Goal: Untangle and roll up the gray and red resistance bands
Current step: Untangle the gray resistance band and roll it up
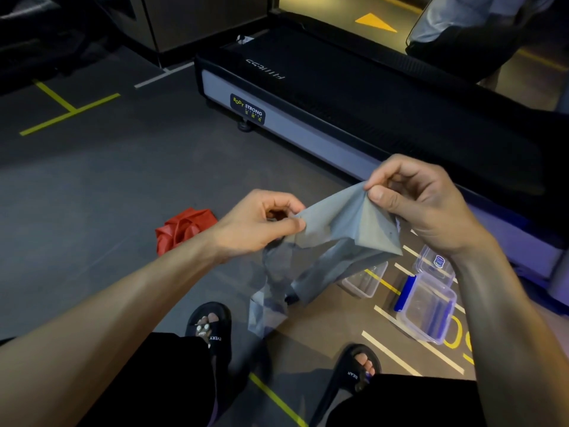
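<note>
Hidden: we cannot see the fingertips of our left hand where they tuck behind the gray band; our left forearm covers part of the red band; the gray band's lower end is blurred and see-through, so we cannot tell whether it reaches the floor
Cut off: the treadmill runs out of view at the right; another person at the top right shows only as legs
Left grip: we pinch the gray band's left edge between thumb and curled fingers
Right grip: our right hand pinches the band's upper corner between thumb and forefinger, the other fingers curled in; the band is stretched flat between both hands and hangs twisted below them
Red band: crumpled on the floor just beyond our left wrist, apart from the gray one
Room: open floor lies to the left; to the right, clear plastic boxes sit near the treadmill's edge; our sandals rest below the hanging band
</note>
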`<state>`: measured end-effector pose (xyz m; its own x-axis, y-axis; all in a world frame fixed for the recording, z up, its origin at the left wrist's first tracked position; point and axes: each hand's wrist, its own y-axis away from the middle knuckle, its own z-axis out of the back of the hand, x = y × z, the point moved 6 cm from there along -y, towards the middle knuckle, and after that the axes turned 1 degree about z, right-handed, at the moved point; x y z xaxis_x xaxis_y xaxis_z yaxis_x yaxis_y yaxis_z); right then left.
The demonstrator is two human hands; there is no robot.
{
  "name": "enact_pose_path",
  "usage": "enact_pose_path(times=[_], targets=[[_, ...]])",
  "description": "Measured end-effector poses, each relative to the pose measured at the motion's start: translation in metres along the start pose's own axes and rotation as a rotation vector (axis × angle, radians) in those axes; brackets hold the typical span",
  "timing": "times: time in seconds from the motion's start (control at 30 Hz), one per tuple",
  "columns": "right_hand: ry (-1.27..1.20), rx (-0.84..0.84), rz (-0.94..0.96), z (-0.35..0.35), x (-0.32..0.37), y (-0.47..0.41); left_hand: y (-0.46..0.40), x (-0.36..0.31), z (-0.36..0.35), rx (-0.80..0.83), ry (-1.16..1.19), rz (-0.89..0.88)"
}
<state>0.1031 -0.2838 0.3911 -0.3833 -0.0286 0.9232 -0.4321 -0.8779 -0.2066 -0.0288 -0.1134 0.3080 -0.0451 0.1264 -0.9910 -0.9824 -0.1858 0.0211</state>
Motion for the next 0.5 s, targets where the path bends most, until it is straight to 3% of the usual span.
enact_pose_path(times=[0.5], targets=[[-0.013,-0.029,-0.009,0.0031,-0.0032,0.0002,-0.0036,0.0003,0.0096,-0.066,-0.018,-0.034]])
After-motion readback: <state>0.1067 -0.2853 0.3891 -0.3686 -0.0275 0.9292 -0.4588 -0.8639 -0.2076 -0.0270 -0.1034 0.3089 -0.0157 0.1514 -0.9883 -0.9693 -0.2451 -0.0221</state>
